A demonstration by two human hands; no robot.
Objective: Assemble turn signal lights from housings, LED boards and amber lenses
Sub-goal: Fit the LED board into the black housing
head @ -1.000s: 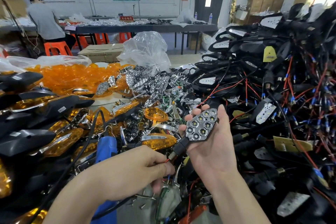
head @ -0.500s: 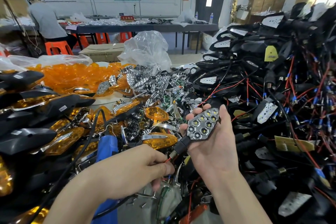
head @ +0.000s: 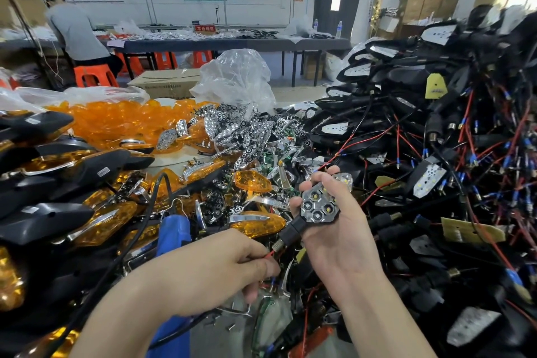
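Observation:
My right hand grips a black turn signal housing with a chrome LED reflector in it, face up; the thumb lies across its upper part and some LEDs glow. My left hand pinches the red wire that leaves the housing's stem. A loose amber lens lies on the pile just left of the housing. Amber lenses fill a bag at the back left. Chrome reflectors are heaped in the middle.
Wired black housings pile high on the right. Finished lights with amber lenses stack on the left. A blue tool with a black cable lies before my left arm. A person works at a far table.
My right thumb has slid over the upper half of the reflector, and LEDs now glow. The left hand stays pinched on the wire.

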